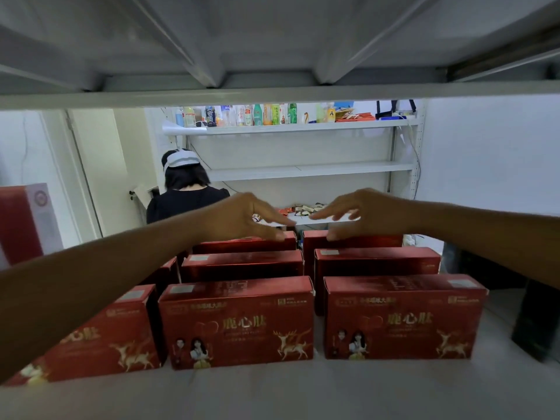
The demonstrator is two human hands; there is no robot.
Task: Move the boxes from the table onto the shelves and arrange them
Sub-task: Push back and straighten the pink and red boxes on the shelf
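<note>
Step in hand, as judged: squaring the back row. The left hand (239,218) and right hand (366,213) reach deep into the shelf (272,389), fingers extended and gripping nothing. Their fingertips are at the top edges of the rear left box (242,245) and rear right box (363,241); blur hides whether they touch.

Push each box with flat fingers, evenly, so it slides without tipping. Keep forearms clear of the front boxes (239,322).

The boxes are rectangular, of glossy red card with gold print. They stand on edge in rows on the smooth, pale shelf and probably skid easily.
</note>
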